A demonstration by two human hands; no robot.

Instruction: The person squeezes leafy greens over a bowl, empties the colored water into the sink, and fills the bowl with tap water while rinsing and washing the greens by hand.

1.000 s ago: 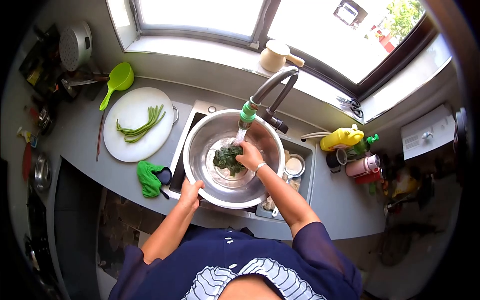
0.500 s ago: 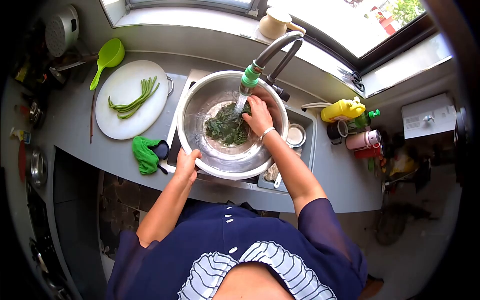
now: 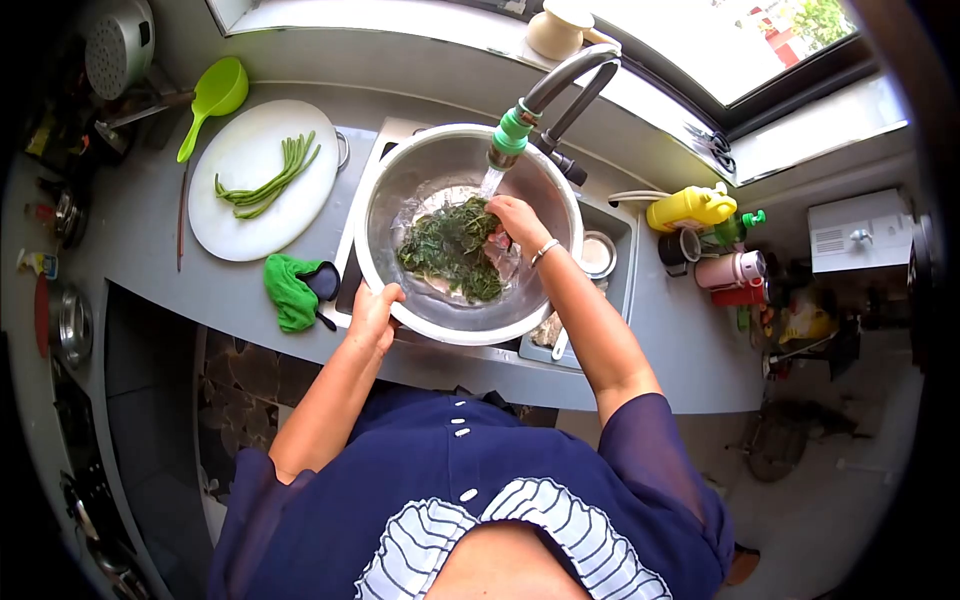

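A large metal basin (image 3: 400, 308) sits over the sink, holding water and a clump of dark leafy greens (image 3: 455, 245). My left hand (image 3: 373, 312) is closed around its rim at the near left. Inside the basin, my right hand (image 3: 517, 222) has its fingers curled on the right edge of the greens, the fingertips partly hidden. Above them a faucet (image 3: 511, 130) with a green nozzle pours water close to my right fingers.
On the left counter are a round white cutting board (image 3: 225, 225) with long green beans (image 3: 268, 190), a lime-green ladle (image 3: 220, 88) and a green cloth (image 3: 292, 295). To the right stand a yellow bottle (image 3: 690, 208), a black cup (image 3: 679, 250) and a pink flask (image 3: 730, 270).
My right hand has shifted slightly down and right within the basin. The greens are bunched higher and spread wider. My left hand keeps its hold on the rim.
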